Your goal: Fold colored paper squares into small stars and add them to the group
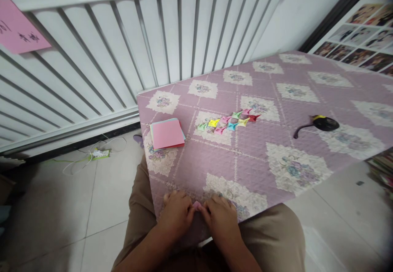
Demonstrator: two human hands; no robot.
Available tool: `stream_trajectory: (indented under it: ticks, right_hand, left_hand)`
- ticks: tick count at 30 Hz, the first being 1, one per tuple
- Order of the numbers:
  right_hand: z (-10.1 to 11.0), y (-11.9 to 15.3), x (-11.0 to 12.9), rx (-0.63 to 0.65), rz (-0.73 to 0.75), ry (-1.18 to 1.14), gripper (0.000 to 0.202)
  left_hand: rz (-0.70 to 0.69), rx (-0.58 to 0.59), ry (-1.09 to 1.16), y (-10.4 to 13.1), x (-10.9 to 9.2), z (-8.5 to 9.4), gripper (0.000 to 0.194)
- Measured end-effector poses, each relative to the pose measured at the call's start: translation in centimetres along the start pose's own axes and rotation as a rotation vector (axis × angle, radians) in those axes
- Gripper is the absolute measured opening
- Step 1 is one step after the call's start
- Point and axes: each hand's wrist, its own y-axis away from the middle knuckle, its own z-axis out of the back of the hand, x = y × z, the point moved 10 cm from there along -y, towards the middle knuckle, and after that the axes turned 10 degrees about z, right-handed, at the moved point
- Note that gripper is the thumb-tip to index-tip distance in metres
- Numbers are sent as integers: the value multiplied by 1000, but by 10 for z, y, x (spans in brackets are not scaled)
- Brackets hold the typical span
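Note:
Between my two hands, at the table's near edge, is a small piece of folded pink paper. My left hand pinches its left side with the fingers curled in. On the other side, my right hand closes its thumb and fingers on the paper's right part. A stack of square paper sheets, pink on top, lies beyond my left hand. Farther off, several small folded paper pieces in green, yellow, pink, blue and red sit in two slanting rows.
The table has a purple floral cloth. A black object with a curved stem lies at the right. Behind the table stands a white radiator. A power strip is on the floor at the left.

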Motion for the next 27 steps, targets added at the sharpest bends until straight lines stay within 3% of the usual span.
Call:
stream_trajectory:
  ticks: [10,27]
  right_hand:
    - [4,-2,3,66,-52,8,27]
    - [5,1,4,-43,-28,43,27]
  left_hand:
    - [32,34,-96,-3,-5,5,28]
    - [11,67,-114,-14,-1,1,20]
